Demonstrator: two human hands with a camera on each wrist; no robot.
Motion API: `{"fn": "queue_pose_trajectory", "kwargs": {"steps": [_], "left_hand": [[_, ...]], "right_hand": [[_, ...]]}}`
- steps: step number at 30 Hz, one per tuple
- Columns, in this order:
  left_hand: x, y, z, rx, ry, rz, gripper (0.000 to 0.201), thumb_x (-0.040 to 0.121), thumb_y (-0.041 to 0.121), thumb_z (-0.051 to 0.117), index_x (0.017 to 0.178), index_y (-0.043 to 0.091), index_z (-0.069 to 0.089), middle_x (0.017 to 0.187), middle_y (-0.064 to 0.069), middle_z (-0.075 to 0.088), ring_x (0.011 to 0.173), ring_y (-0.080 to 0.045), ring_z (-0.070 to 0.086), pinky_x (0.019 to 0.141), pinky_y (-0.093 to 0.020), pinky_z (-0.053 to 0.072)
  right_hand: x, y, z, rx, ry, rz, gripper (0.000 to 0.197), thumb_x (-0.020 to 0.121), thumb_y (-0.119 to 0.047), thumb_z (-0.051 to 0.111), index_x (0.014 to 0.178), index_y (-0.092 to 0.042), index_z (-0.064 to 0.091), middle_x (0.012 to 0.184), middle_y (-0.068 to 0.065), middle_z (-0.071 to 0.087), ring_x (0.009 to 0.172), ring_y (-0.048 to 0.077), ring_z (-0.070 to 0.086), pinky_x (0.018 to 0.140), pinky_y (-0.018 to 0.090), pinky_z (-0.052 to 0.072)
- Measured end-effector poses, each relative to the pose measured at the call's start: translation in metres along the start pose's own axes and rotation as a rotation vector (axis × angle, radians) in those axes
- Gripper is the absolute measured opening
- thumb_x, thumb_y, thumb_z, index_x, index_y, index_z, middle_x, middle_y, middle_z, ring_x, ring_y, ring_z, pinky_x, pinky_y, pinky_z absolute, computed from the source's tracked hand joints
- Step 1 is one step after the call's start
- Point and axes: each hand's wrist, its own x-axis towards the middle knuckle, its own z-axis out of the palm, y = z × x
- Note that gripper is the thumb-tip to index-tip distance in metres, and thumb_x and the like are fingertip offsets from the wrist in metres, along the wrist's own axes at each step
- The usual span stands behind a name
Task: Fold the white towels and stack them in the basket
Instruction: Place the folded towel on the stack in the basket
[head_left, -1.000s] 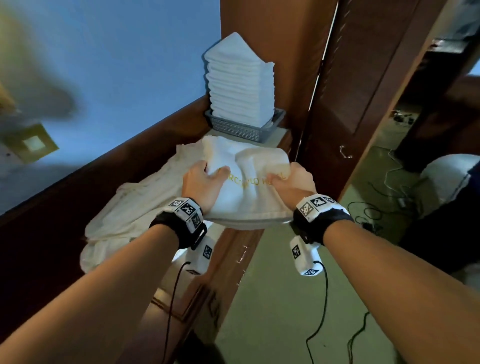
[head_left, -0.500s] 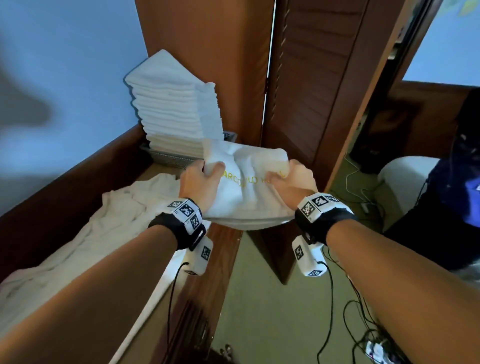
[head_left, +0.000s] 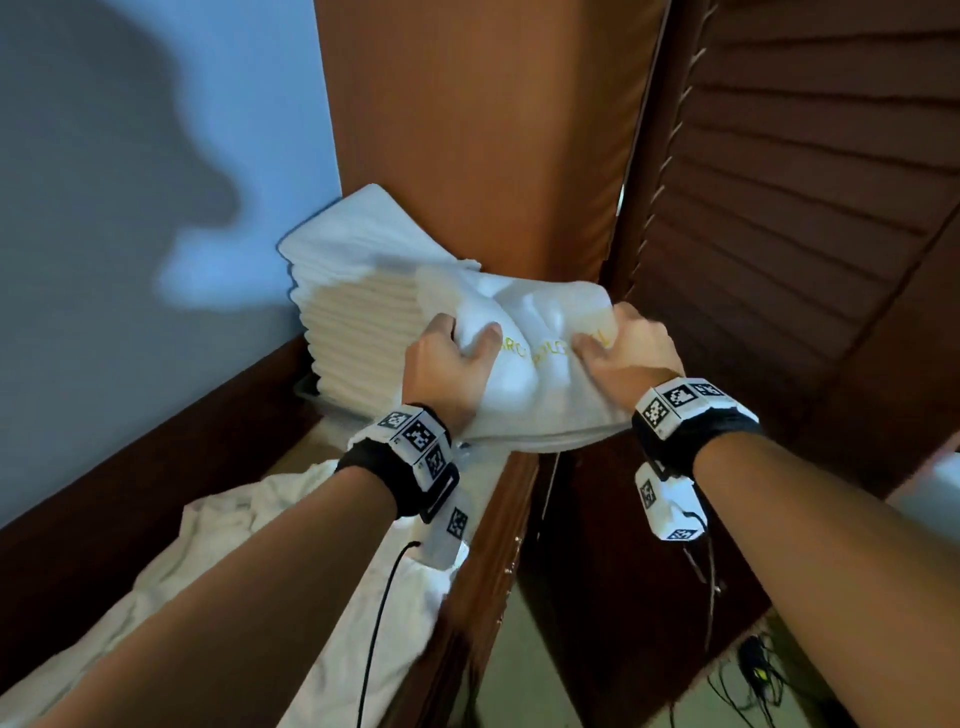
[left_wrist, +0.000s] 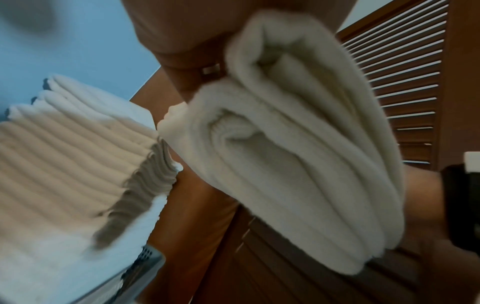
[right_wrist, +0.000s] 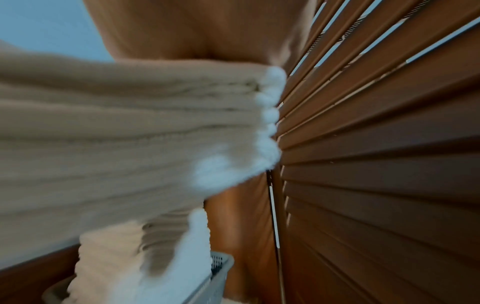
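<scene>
Fingers (head_left: 488, 332) of both hands are curled into the folded white terry towel with yellow lettering (head_left: 524, 374), gripped at its near corners beside the tall stack of folded white towels (head_left: 353, 312) in the grey mesh basket (right_wrist: 221, 267). Soft, light, floppy cloth is judged; support under both ends is advised.

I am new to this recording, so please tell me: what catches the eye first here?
First, the folded towel with yellow lettering, held up in the centre by the left hand and right hand. Just behind it, to the left, a tall stack of folded towels rises from the basket beside the wooden louvred door.
</scene>
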Motion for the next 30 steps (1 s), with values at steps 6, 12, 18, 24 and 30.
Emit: {"fn": "queue_pose_trajectory", "kwargs": {"steps": [6, 12, 18, 24, 30], "left_hand": [[0.091, -0.004, 0.019, -0.006, -0.002, 0.040, 0.044, 0.085, 0.043, 0.072, 0.069, 0.017, 0.041, 0.061, 0.006, 0.045, 0.059, -0.010, 0.046, 0.052, -0.024, 0.031], [0.185, -0.007, 0.034, -0.026, -0.022, 0.022, 0.038, 0.081, 0.031, 0.075, 0.105, 0.009, 0.056, 0.092, 0.007, 0.061, 0.088, -0.019, 0.061, 0.074, -0.028, 0.050], [0.260, -0.031, 0.038, -0.061, 0.177, -0.036, 0.053, 0.072, 0.050, 0.071, 0.111, 0.022, 0.050, 0.113, 0.001, 0.062, 0.094, -0.036, 0.067, 0.082, -0.053, 0.057], [0.290, -0.084, 0.040, -0.215, 0.383, -0.282, 0.047, 0.067, 0.049, 0.077, 0.102, 0.031, 0.053, 0.111, 0.004, 0.065, 0.100, -0.026, 0.069, 0.079, -0.057, 0.059], [0.269, -0.129, 0.059, -0.352, 0.488, -0.573, 0.077, 0.053, 0.051, 0.078, 0.116, 0.015, 0.053, 0.106, -0.013, 0.068, 0.092, -0.032, 0.072, 0.075, -0.058, 0.060]], "right_hand": [[0.131, -0.031, 0.023, 0.019, 0.063, -0.209, 0.042, 0.091, -0.044, 0.060, 0.111, -0.008, 0.051, 0.111, 0.023, 0.063, 0.103, 0.044, 0.059, 0.079, 0.042, 0.044], [0.268, -0.077, 0.060, 0.120, 0.069, -0.327, 0.042, 0.089, -0.041, 0.063, 0.112, -0.008, 0.055, 0.112, 0.026, 0.063, 0.103, 0.045, 0.059, 0.085, 0.045, 0.049], [0.366, -0.141, 0.103, 0.208, 0.048, -0.500, 0.042, 0.091, -0.038, 0.064, 0.112, -0.004, 0.056, 0.113, 0.028, 0.064, 0.105, 0.046, 0.059, 0.084, 0.044, 0.045], [0.403, -0.175, 0.171, 0.441, -0.114, -0.544, 0.037, 0.087, -0.033, 0.070, 0.115, -0.012, 0.062, 0.112, 0.014, 0.067, 0.102, 0.033, 0.061, 0.084, 0.041, 0.050], [0.416, -0.149, 0.252, 0.258, -0.493, -0.483, 0.027, 0.096, -0.012, 0.058, 0.123, -0.008, 0.060, 0.121, 0.016, 0.066, 0.109, 0.036, 0.061, 0.093, 0.041, 0.048]]}}
